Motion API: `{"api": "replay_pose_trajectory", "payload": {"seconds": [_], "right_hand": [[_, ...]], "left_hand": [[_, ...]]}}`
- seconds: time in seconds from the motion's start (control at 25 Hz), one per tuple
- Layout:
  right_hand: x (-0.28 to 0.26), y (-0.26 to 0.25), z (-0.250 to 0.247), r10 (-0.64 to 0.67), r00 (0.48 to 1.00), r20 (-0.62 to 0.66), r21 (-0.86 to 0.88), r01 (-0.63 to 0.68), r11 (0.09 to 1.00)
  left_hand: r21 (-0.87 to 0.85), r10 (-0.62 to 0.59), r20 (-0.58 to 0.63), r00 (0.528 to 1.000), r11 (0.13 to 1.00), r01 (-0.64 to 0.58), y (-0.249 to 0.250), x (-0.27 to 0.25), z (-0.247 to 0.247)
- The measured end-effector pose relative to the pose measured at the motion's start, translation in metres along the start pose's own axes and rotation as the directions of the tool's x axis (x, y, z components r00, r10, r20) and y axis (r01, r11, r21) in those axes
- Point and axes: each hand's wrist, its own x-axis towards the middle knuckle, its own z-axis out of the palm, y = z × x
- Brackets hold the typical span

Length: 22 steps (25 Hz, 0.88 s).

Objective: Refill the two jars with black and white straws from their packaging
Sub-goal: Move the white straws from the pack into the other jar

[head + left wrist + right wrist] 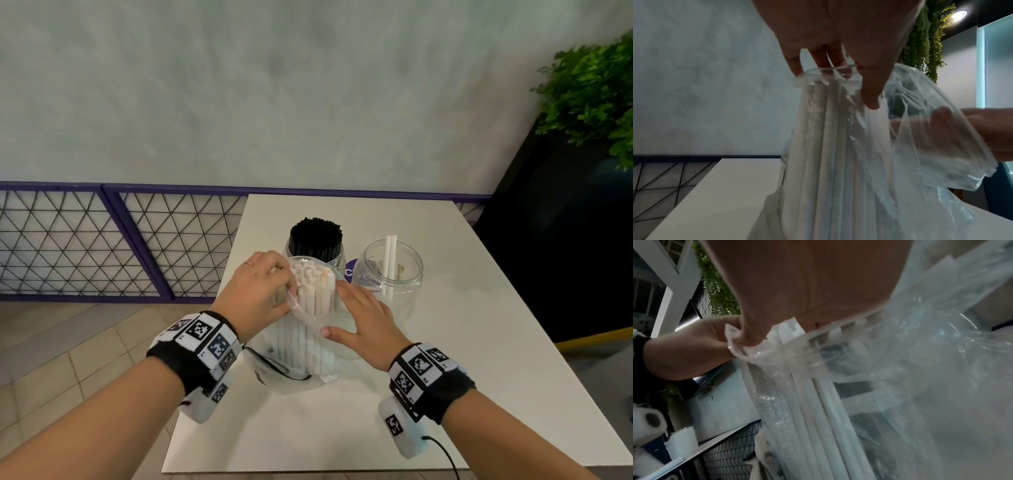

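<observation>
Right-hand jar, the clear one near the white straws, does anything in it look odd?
The right jar holds only two white straws, plus some scraps of wrapper at the bottom that look out of place. Nothing is spilled.

straw bag front | full jar behind | near-empty jar right

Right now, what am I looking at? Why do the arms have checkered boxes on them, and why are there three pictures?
Those are a person's arms. The boxes are small cameras strapped to the wrists; a third sits on the head, so you get three views. On the white table stand a jar of black straws and a nearly empty jar with two white straws. The left hand pinches the clear bag open, and the right hand rests on its other side. White straws stand inside the bag.
</observation>
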Motion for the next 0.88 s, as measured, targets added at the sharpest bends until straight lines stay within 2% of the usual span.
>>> {"api": "replay_pose_trajectory", "payload": {"seconds": [0.12, 0.2, 0.28, 0.4, 0.52, 0.6, 0.68, 0.8, 0.88], "right_hand": [[0.001, -0.002, 0.004, 0.052, 0.998, 0.026, -0.031, -0.051, 0.998], [0.003, 0.000, 0.011, 0.074, 0.997, 0.011, -0.057, -0.073, 0.996], [0.003, 0.001, 0.021, 0.089, 0.996, -0.016, -0.081, -0.090, 0.993], [0.001, 0.004, 0.036, 0.083, 0.993, -0.082, -0.066, -0.089, 0.994], [-0.001, 0.007, 0.045, 0.064, 0.993, -0.095, -0.021, -0.067, 0.998], [-0.002, 0.009, 0.045, 0.045, 0.996, -0.071, -0.009, -0.045, 0.999], [-0.003, 0.008, 0.043, 0.020, 0.998, -0.057, -0.003, -0.020, 1.000], [-0.002, 0.003, 0.036, 0.045, 0.995, -0.089, 0.132, -0.033, 0.991], [0.002, -0.004, 0.028, 0.101, 0.985, -0.139, 0.316, -0.052, 0.947]], "left_hand": [[0.144, 0.067, 0.025, 0.997, 0.987, -0.070, -0.003, -0.009, -0.007], [0.240, 0.069, 0.095, 0.993, 0.967, -0.090, -0.007, -0.022, -0.008], [0.255, 0.052, 0.140, 0.989, 0.963, -0.087, -0.009, -0.037, -0.007], [0.168, -0.004, 0.079, 0.997, 0.986, -0.009, -0.008, -0.044, -0.007], [0.004, -0.184, 0.004, 0.983, 0.983, 0.184, -0.003, -0.036, -0.011], [-0.105, -0.396, 0.074, 0.915, 0.910, 0.402, 0.000, -0.025, -0.014], [-0.193, -0.533, 0.152, 0.833, 0.810, 0.554, 0.000, -0.012, -0.015], [-0.304, -0.540, 0.364, 0.759, 0.701, 0.645, -0.002, 0.002, -0.013], [-0.443, -0.545, 0.435, 0.717, 0.564, 0.697, 0.000, 0.005, -0.010]]}}
